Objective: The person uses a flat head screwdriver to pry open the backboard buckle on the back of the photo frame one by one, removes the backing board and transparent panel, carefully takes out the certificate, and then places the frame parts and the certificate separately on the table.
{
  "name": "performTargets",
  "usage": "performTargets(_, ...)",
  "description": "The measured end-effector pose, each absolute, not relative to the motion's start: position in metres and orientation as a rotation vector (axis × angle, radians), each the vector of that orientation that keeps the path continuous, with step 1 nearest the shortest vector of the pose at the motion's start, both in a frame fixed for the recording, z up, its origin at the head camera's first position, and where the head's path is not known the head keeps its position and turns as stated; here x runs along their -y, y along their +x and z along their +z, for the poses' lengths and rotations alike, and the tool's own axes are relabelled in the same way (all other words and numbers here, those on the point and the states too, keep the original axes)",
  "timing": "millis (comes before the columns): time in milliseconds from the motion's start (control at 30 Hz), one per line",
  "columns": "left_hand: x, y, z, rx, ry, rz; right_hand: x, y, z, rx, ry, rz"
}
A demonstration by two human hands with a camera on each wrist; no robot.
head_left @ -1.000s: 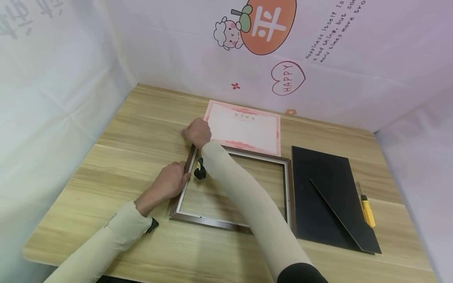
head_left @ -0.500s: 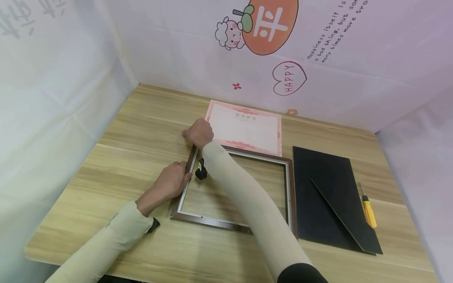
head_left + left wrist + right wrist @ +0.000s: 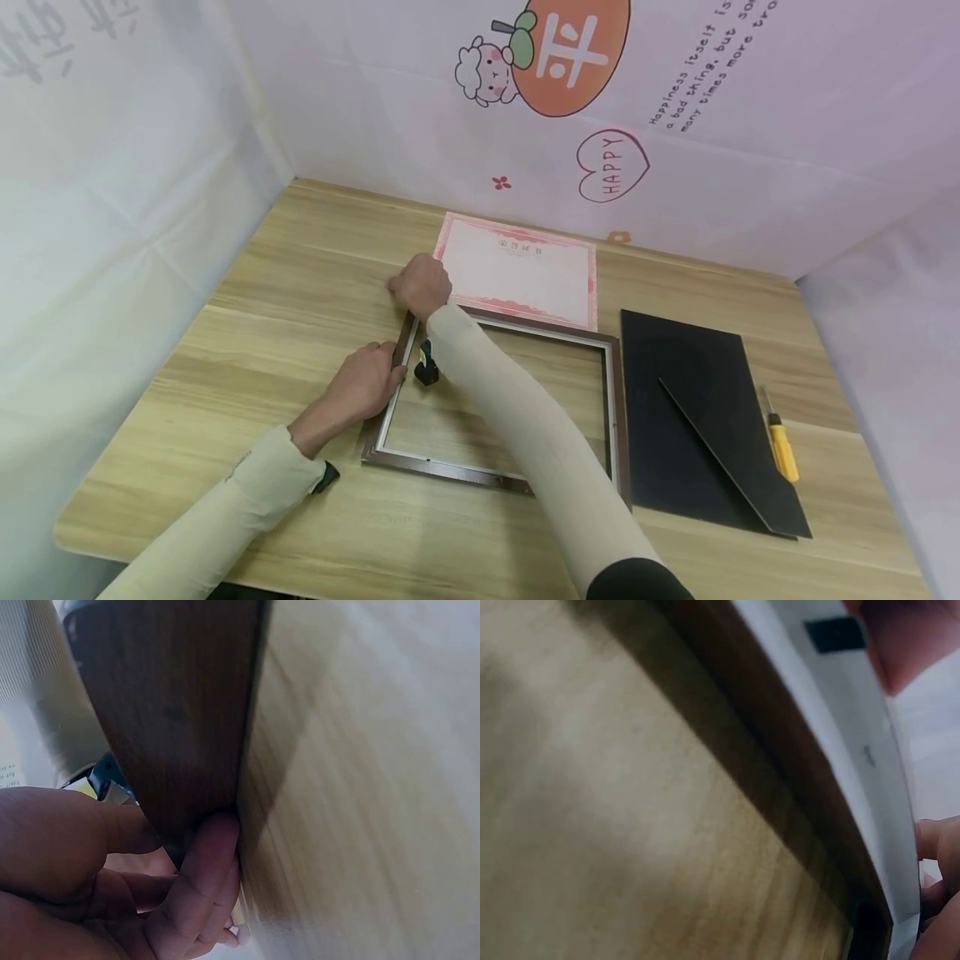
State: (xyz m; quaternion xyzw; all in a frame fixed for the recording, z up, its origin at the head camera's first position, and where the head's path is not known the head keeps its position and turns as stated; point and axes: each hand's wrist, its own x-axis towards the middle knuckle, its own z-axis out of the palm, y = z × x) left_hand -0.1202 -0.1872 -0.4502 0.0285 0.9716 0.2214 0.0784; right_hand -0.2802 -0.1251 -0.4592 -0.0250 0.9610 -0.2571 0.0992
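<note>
In the head view a brown picture frame with a pale inner lip lies on the table, its opening showing bare wood. My left hand grips the left rail midway, thumb over the top; the left wrist view shows fingertips curled against the rail's dark outer side. Farther up, my right hand holds the far left corner, its fingers mostly hidden in the head view. The right wrist view shows the frame's pale inner edge from close up, with parts of fingers along the right side.
A pink-bordered certificate lies behind the frame. Right of it are a black backing board with a raised black flap, and a screwdriver with a yellow handle. White printed cloth hangs around the wooden table.
Both hands stay at the same places on the picture frame. The right hand and wrist shift very slightly; the frame and the other things keep their places.
</note>
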Motion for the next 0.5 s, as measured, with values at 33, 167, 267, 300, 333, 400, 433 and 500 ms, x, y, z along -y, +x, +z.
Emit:
performTargets(33,0.187,-0.120,-0.450,-2.911,0.090,0.663,0.124,-0.280,-0.461,-2.845,-0.098,-0.766)
performTargets(167,0.186,-0.121,-0.450,-2.917,0.102,0.663,0.122,-0.278,-0.466,-2.913,-0.248,-0.739)
performTargets(267,0.186,-0.120,-0.451,-2.921,0.104,0.655,0.121,-0.277,-0.468,-2.970,-0.348,-0.695)
performTargets(300,0.186,-0.120,-0.451,-2.922,0.101,0.652,0.120,-0.276,-0.468,-2.981,-0.372,-0.683)
performTargets(333,0.186,-0.120,-0.450,-2.921,0.099,0.651,0.120,-0.275,-0.468,-2.984,-0.394,-0.680)
performTargets(400,0.186,-0.120,-0.450,-2.916,0.087,0.657,0.118,-0.273,-0.466,-2.981,-0.442,-0.686)
performTargets(433,0.186,-0.120,-0.450,-2.910,0.080,0.662,0.117,-0.272,-0.465,-2.978,-0.468,-0.689)
performTargets(500,0.186,-0.121,-0.450,-2.901,0.068,0.674,0.114,-0.269,-0.462,-2.970,-0.533,-0.699)
